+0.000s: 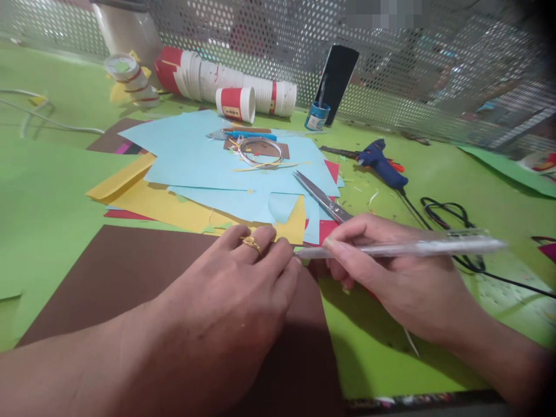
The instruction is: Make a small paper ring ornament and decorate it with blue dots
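Note:
My right hand [382,260] grips a clear pen [412,248] between thumb and fingers. The pen lies nearly level, its tip pointing left, close to the fingertips of my left hand [247,284]. That left hand, with a gold ring [252,244] on one finger, rests palm down on a sheet of brown paper [117,272]. Its fingers are bent over the sheet's far edge area, and their tips are hidden. Just beyond the right hand are scissors [324,198] with blades pointing away, lying partly on light blue paper [195,168].
Yellow paper [186,205] shows under the blue. A tape roll [260,152] and a blue pen [254,135] lie on top. Behind are stacked paper cups [243,87], a blue jar [317,116] and a black phone [341,75]. A blue glue gun [382,165] with black cord [460,214] lies right.

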Available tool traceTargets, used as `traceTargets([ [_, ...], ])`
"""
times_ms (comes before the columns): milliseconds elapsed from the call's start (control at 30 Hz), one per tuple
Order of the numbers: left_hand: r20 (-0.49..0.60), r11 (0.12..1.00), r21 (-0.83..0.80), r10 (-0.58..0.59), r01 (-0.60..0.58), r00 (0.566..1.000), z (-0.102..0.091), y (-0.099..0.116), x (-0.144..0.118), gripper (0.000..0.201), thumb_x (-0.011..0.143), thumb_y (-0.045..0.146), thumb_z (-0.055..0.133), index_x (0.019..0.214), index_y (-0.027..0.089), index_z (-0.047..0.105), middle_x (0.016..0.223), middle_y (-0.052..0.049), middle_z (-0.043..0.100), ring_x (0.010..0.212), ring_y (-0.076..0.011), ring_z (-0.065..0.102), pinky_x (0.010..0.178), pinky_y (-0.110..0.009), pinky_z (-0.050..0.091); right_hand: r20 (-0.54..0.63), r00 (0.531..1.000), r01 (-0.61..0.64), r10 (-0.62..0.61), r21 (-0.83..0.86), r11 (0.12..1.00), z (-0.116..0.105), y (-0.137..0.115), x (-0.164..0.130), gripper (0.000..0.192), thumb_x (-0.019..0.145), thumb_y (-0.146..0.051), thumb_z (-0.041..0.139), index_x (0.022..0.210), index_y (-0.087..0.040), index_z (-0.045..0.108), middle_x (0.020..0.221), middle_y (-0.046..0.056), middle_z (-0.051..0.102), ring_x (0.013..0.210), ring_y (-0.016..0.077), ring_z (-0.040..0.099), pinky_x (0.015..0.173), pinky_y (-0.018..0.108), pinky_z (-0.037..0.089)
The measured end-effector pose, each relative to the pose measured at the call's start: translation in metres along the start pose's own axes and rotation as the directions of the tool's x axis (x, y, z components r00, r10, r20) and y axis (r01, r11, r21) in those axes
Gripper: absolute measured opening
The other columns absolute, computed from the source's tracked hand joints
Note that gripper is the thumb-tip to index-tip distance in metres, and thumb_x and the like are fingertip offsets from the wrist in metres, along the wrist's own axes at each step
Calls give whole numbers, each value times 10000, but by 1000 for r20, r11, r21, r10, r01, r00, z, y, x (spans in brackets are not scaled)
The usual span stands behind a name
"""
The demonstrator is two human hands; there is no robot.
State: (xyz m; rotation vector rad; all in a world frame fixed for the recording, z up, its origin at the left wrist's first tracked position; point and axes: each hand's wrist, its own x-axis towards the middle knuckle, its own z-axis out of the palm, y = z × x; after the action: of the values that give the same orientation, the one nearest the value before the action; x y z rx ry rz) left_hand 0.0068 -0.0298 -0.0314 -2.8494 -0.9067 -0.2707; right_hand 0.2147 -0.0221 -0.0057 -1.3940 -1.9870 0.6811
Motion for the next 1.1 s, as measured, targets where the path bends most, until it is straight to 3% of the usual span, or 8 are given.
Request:
traceTargets([
  [333, 7, 1000, 18, 7, -7, 1000, -4, -1, 2, 345, 805, 236, 529, 1090, 111, 679, 1078, -159, 669, 1030, -368, 605, 840, -539, 539, 6, 1000, -31, 31, 54, 998, 1, 4, -1, 124, 900, -229, 607, 782, -213, 642, 619, -63, 643, 492, 56, 561, 482, 141, 465],
  [667, 24, 1000, 3, 3, -3, 1000, -6, -1, 3, 355, 812, 211, 522, 1117, 106, 671, 1081, -159, 666, 1034, -364, 598, 855, -540, 533, 35, 999, -45, 42, 82, 996, 0, 2, 0, 133, 901, -216, 605, 772, -209, 635, 624, -52, 645, 500, 62, 562, 489, 151, 470],
  [1100, 21, 1000, -9, 17, -17, 1000, -1, -2, 0, 352, 857, 196, 504, 1171, 119, 642, 1166, -170, 629, 1105, -385, 554, 867, -550, 507, 127, 984, -152, 125, 230, 961, -4, 4, 4, 156, 929, -282, 609, 808, -186, 629, 613, -50, 641, 505, 48, 573, 498, 128, 486],
])
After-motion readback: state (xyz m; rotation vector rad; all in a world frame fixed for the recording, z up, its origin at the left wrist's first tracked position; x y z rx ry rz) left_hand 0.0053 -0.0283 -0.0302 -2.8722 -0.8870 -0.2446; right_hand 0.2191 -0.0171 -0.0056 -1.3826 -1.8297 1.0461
